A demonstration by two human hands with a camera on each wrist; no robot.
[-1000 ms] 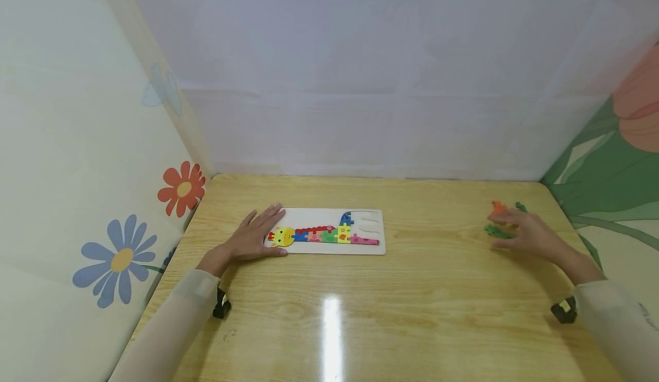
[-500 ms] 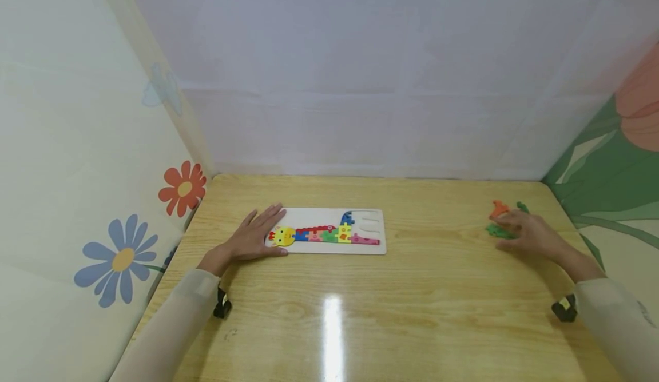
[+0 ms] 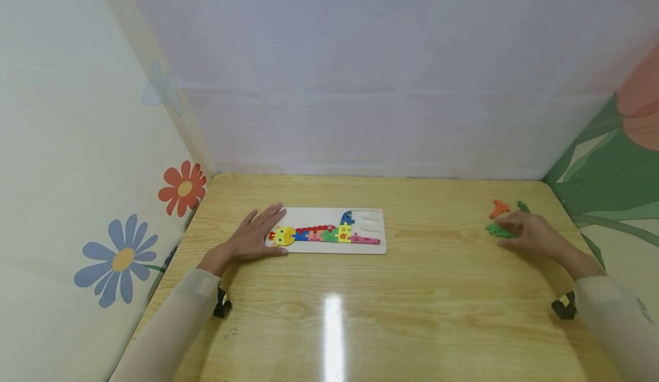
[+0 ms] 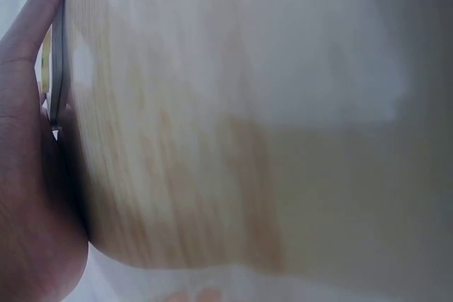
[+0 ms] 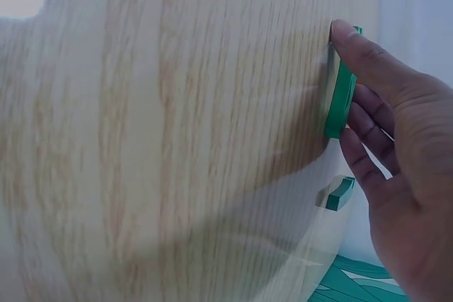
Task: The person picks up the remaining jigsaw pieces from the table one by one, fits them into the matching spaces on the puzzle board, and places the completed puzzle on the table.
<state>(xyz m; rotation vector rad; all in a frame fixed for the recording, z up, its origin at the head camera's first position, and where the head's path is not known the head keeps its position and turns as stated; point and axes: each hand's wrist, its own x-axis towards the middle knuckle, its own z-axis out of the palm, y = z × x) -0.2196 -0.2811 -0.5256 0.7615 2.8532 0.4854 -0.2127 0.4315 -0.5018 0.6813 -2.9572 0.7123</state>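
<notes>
A white puzzle board (image 3: 309, 216) lies on the table with a giraffe picture laid out in coloured interlocking pieces. Curved grooves without pieces show at its right end. My left hand (image 3: 252, 238) rests over the board's left end, fingers straight along the far side and thumb at the near edge. At the table's right side, my right hand (image 3: 530, 236) pinches a green puzzle piece (image 5: 342, 100) between thumb and fingertips. Beyond that hand lie an orange puzzle piece (image 3: 498, 208) and another small green piece (image 5: 340, 194).
The wooden table (image 3: 432, 290) has rounded back corners. A white cloth wall (image 3: 329, 113) stands along its back edge. Flower-patterned panels flank both sides, the left panel (image 3: 123, 142) close to the table's edge. Black wrist devices (image 3: 564, 307) hang at both sleeves.
My right hand has shifted slightly toward me, from near the orange piece onto the green piece, leaving the orange one more exposed. The left hand and the board stay put.
</notes>
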